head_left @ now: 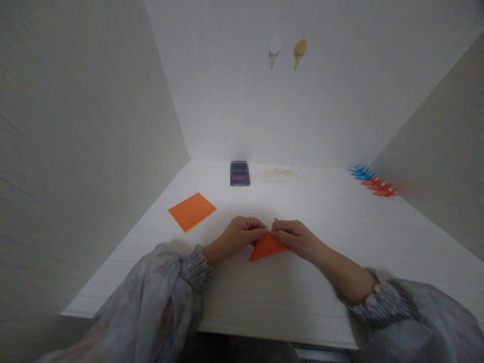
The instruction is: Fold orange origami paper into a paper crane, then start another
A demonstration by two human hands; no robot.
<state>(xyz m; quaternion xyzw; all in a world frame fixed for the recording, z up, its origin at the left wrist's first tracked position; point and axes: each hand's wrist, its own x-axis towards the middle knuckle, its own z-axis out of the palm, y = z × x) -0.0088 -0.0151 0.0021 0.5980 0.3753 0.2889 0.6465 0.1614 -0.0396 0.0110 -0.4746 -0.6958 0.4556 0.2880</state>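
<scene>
A folded orange paper triangle [267, 247] lies on the white table [264, 297], held at its top by both hands. My left hand [240, 235], with a ring on one finger, pinches the paper's upper edge from the left. My right hand [294, 236] pinches it from the right, its fingertips meeting those of the left. Both hands are closed on the paper, and a small orange tip pokes up between them.
A stack of orange square sheets [192, 210] lies to the left. A dark phone [239, 173] rests near the back wall. Several folded blue and orange paper figures [372, 182] line the far right. Walls close in the table on three sides.
</scene>
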